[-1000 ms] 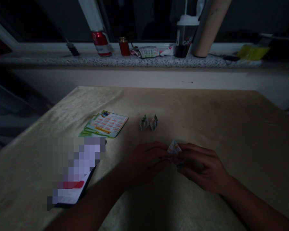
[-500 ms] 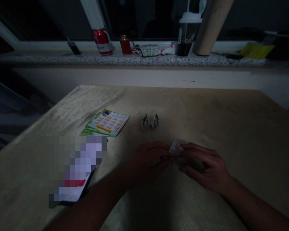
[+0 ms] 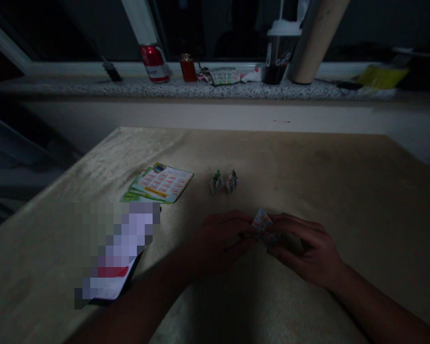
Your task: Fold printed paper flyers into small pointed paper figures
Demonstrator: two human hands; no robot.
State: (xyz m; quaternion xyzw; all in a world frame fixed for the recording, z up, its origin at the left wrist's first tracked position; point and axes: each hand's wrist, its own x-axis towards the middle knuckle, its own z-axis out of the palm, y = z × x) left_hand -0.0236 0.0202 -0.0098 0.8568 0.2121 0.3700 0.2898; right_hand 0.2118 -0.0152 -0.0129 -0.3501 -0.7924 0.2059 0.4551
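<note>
A small folded piece of printed paper (image 3: 261, 220) with a pointed top is pinched between both hands over the table. My left hand (image 3: 224, 239) grips its left side, fingers closed on the edge. From the other side, my right hand (image 3: 306, 246) holds it between thumb and fingers. The paper's lower part is partly hidden by fingertips and shadow. Beyond the hands, two small folded paper pieces, one on the left (image 3: 217, 182) and one on the right (image 3: 231, 181), stand side by side on the table.
Printed paper sheets (image 3: 161, 184) lie fanned at left, above a lit phone (image 3: 120, 258) with a blurred screen. On the stone windowsill (image 3: 129, 90) stand a red can (image 3: 154, 63), an orange-red bottle (image 3: 188, 68), crumpled paper (image 3: 222, 75) and a lidded cup (image 3: 277, 57).
Both hands stay nearly in place. The folded paper's lower part has shifted slightly between the fingertips. Nothing else on the table has moved.
</note>
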